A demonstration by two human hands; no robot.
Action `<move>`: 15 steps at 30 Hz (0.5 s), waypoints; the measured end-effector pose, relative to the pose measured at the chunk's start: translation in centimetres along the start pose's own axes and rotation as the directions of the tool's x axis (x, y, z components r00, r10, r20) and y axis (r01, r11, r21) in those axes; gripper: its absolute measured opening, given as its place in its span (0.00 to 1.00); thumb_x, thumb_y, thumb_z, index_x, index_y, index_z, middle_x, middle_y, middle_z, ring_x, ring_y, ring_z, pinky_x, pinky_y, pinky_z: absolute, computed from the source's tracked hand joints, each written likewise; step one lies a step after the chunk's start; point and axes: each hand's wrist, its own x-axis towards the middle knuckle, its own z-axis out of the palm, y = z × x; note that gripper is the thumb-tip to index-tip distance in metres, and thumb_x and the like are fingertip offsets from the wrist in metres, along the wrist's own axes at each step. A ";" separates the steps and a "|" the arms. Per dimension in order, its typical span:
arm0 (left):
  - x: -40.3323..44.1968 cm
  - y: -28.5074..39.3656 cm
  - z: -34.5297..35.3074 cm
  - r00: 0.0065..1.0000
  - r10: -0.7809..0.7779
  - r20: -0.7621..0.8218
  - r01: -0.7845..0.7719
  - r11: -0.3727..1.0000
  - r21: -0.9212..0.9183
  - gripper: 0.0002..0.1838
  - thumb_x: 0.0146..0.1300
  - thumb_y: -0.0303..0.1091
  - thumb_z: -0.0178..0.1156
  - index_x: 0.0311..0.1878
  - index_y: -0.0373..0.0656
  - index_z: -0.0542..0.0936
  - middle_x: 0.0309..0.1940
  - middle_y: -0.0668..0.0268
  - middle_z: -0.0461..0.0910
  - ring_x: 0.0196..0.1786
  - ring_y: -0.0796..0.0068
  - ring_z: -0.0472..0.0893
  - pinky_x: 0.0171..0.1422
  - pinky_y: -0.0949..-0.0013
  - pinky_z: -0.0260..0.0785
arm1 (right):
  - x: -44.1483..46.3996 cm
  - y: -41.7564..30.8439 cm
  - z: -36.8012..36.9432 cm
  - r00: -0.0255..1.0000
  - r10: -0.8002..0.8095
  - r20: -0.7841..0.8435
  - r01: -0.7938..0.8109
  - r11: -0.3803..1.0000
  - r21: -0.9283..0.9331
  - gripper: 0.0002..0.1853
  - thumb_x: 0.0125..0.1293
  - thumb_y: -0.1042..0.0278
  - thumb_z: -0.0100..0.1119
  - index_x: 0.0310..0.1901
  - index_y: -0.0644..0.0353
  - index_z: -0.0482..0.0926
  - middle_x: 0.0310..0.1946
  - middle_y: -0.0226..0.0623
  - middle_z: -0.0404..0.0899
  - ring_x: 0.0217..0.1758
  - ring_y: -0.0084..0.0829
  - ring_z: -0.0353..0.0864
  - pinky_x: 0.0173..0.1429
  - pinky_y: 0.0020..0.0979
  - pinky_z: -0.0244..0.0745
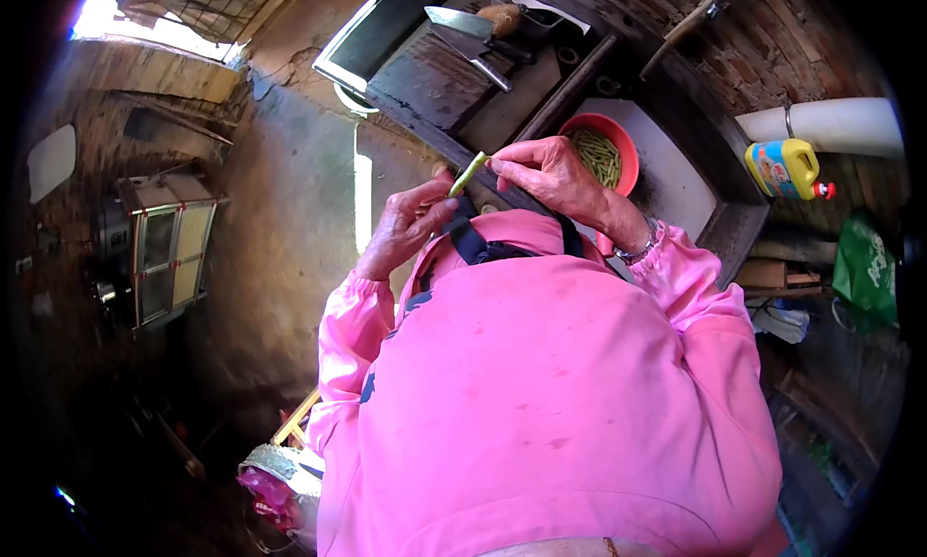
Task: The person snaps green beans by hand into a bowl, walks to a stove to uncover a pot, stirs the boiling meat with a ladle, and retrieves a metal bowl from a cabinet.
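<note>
My left hand (404, 221) pinches a short, pale-green bean (467, 177) between thumb and fingers. At the bean's upper end, the fingertips of my right hand (558, 179) are closed together and appear to grip its tip. Just right of that hand stands a red bowl (628, 152), partly covered by my wrist. Cut green bean pieces (597, 156) lie inside it. Both hands are raised in front of the pink garment (560, 393).
The bowl stands in a pale sink (681, 171). Beyond my hands, a cleaver (460, 21) and another knife (468, 50) lie on a dark counter (415, 79). At right are a yellow jug (784, 169) and a white pipe (830, 127). A glass-fronted cabinet (174, 248) stands left.
</note>
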 end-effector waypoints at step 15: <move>1.8 3.4 1.7 0.970 0.144 -0.197 -0.199 0.935 -0.294 0.11 0.68 0.32 0.56 0.46 0.34 0.77 0.28 0.68 0.79 0.29 0.85 0.77 0.31 0.80 0.70 | 1.6 -0.7 2.8 0.985 -0.174 -0.003 0.174 0.983 -0.066 0.09 0.64 0.68 0.56 0.29 0.64 0.79 0.21 0.42 0.78 0.24 0.23 0.77 0.32 0.30 0.71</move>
